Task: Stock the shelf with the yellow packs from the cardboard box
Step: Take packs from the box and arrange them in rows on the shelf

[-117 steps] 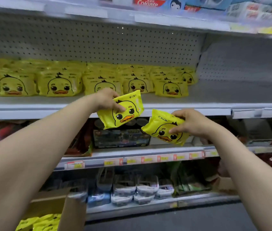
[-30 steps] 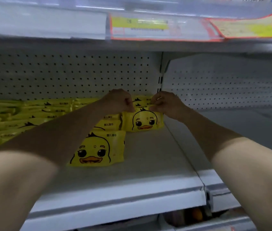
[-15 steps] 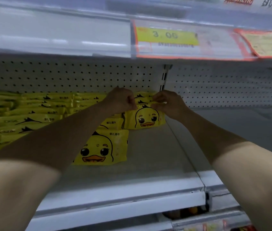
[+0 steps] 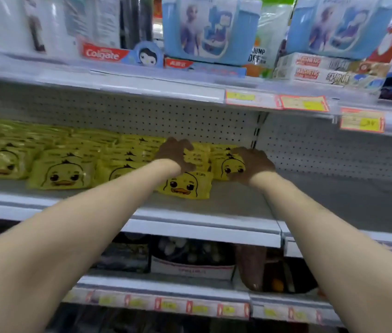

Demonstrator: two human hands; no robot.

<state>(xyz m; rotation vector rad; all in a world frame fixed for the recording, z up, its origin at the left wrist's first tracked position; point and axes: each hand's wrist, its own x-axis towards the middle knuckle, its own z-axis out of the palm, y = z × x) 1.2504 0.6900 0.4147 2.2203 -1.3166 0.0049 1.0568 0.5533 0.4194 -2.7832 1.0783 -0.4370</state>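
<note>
Though packs (image 4: 62,174) fill the shelf (image 4: 238,207) at frame left, the right's bare; left hand (image 4: 175,152) hovers loose-fingered, right hand (image 4: 253,164) curls round the end pack (image 4: 227,167).

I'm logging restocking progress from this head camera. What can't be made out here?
- Cardboard box: outside the head view, so its contents are unknown.
- Right hand on the rightmost yellow pack: blur hides whether it grips or only touches.
- Left hand: its back faces the camera, so anything under the palm is hidden.
- Price tags: print too blurred to read.
</note>
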